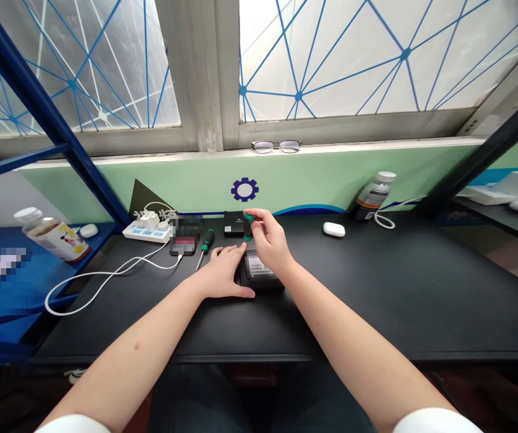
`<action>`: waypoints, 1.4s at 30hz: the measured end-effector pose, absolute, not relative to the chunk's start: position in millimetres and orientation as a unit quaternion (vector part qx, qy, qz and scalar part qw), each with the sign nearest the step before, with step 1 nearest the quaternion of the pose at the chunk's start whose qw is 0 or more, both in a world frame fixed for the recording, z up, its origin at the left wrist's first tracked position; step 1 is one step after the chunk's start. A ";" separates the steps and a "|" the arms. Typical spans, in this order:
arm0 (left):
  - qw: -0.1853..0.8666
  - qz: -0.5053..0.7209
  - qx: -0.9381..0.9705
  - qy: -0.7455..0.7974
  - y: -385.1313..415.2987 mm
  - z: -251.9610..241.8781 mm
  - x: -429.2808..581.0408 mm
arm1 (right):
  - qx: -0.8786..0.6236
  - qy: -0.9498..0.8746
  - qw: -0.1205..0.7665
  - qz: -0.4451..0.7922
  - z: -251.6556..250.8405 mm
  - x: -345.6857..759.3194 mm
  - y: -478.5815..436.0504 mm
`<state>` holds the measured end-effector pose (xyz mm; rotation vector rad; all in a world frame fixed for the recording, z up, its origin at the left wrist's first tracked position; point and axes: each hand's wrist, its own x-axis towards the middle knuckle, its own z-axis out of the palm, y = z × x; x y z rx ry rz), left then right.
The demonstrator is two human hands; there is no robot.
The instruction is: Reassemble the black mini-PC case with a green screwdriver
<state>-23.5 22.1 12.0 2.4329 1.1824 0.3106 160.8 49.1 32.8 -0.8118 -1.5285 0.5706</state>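
A black boxy device with a white printed label lies on the black desk in front of me. My left hand grips its left side, thumb along the near edge and fingers reaching toward the far left corner. Over that corner, my right hand is closed round the green and black handle of a screwdriver, held upright. The screwdriver's tip is hidden behind my left fingertips. A second green and black screwdriver lies left of my left hand, its shaft pointing toward me.
Behind the device sits a small black box. To the left are a phone on a white cable and a power strip. A white earbud case and a bottle stand right. Eyeglasses rest on the sill.
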 end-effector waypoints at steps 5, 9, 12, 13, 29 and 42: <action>0.210 0.107 0.874 0.426 20.4 17.2 -21.0 | -0.315 -0.631 0.636 0.312 33.2 155.4 48.1; 0.210 0.102 0.873 0.429 20.8 16.6 -21.7 | -0.299 -0.609 0.631 0.376 33.6 153.0 47.6; 0.206 0.103 0.875 0.426 22.0 13.9 -22.9 | -0.321 -0.618 0.626 0.351 34.7 154.9 47.7; 0.205 0.103 0.876 0.425 22.3 13.2 -23.1 | -0.330 -0.626 0.626 0.329 35.2 156.1 47.7; 0.204 0.110 0.876 0.424 22.3 13.6 -22.5 | -0.354 -0.694 0.605 0.167 34.7 161.5 52.8; 0.203 0.113 0.876 0.423 22.9 9.3 -23.5 | -0.331 -0.702 0.598 0.201 33.3 162.0 49.5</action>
